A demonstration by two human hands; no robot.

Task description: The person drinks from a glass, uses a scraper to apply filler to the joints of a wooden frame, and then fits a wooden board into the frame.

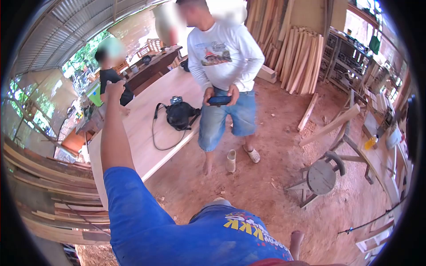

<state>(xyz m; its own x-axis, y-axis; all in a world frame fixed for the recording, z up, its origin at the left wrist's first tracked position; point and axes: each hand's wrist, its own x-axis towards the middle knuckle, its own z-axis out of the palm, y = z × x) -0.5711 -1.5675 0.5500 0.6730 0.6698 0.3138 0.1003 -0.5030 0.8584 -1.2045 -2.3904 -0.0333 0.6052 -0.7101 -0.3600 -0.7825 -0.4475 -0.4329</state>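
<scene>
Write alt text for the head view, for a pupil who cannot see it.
The camera wearer's left hand is stretched out ahead in a workshop. Beside a pale tabletop bearing a black bag, someone in a white top holds a dark handheld device in both hands. Another person is farther back; long wooden strips lean upright at upper right.

Your shirt point(186, 241): bright blue w/ yellow & white lettering point(246, 227). Your worktop point(136, 137): pale tan; bag point(179, 117): blk. You see, on the nearest co-worker point(242, 75), a white top point(224, 73) w/ multicol. print point(216, 56), faded-blue shorts point(211, 131), cream clogs point(231, 162) & a blk phone point(219, 101). Floor point(273, 181) you see: reddish-brn. Stool point(321, 178): grey-brn. Bottle point(371, 142): yel. Roof point(57, 40): grey, corrugated stripes.
</scene>
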